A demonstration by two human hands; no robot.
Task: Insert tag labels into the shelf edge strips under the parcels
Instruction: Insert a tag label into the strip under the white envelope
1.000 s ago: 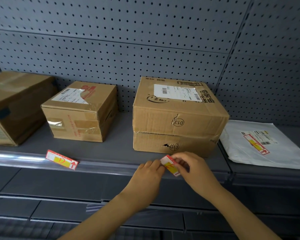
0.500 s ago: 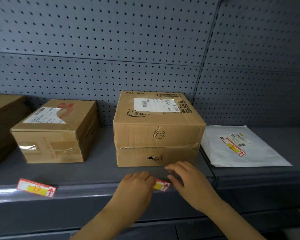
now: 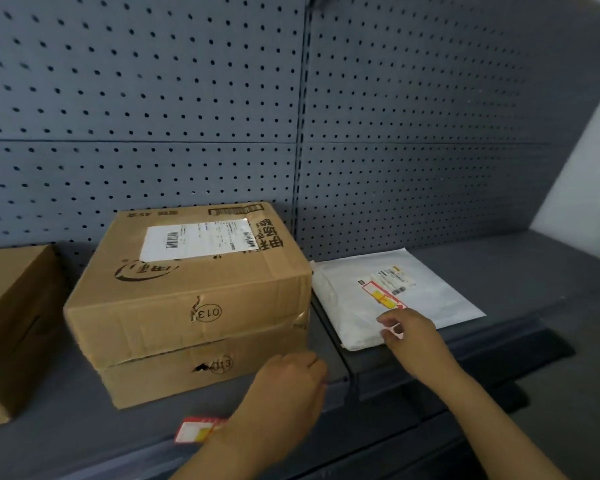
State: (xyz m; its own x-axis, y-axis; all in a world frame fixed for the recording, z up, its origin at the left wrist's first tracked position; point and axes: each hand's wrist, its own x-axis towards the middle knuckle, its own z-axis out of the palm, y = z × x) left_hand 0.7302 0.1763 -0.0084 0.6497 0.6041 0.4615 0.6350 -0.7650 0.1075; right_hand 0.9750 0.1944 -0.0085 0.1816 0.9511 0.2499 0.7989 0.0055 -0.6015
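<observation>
A big cardboard box (image 3: 194,299) marked 013 on its front sits on the grey shelf (image 3: 499,271), left of centre, with a white shipping label on top. At about 9 o'clock from it, part of a second cardboard box (image 3: 11,327) shows at the frame edge. At 3 o'clock from the big box, just beside it, a white mailer bag (image 3: 440,299) lies flat on the next shelf section, backed by a grey pegboard wall (image 3: 153,98).

One red and white tag label (image 3: 196,429) sits at the shelf edge strip (image 3: 84,445) below the big box, at about 6 o'clock from it, its right end hidden behind the left forearm. A second tag label (image 3: 381,296) lies on the mailer bag beside the bag's printed sticker.

The left hand (image 3: 284,393) hovers over the shelf front at 5 o'clock from the big box, fingers loosely curled, holding nothing visible. The right hand (image 3: 413,332) rests over the near edge of the mailer bag, thumb and fingers close together at the near end of that second tag; whether they have actually gripped it cannot be told through the blur.
</observation>
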